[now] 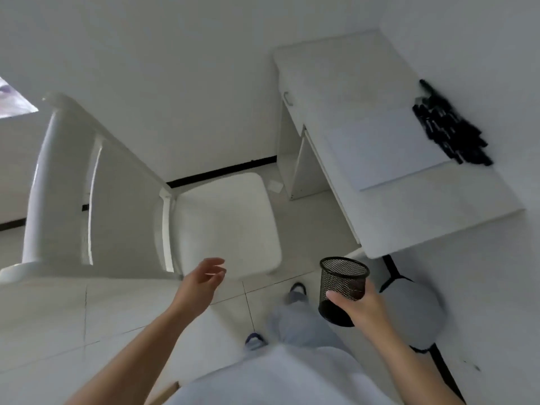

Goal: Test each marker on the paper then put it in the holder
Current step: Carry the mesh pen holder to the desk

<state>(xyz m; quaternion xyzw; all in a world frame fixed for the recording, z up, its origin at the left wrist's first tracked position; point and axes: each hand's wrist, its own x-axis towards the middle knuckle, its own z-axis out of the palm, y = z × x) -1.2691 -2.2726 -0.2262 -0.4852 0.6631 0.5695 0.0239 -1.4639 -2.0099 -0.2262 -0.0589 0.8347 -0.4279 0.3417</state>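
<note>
My right hand (363,305) grips a black mesh holder (343,283) from its side, carrying it in the air below the near corner of the white desk (438,217). The holder looks empty. On the desk lies a white sheet of paper (382,147), and a pile of several black markers (451,127) lies at its far right edge by the wall. My left hand (204,280) hangs free with relaxed fingers just in front of the white chair's seat (228,220), holding nothing.
A white chair with a curved backrest (58,182) stands left of the desk. A white cabinet with a handle (287,98) adjoins the desk's far end. A grey round stool (415,314) sits on the tiled floor at lower right. My legs and shoes are below.
</note>
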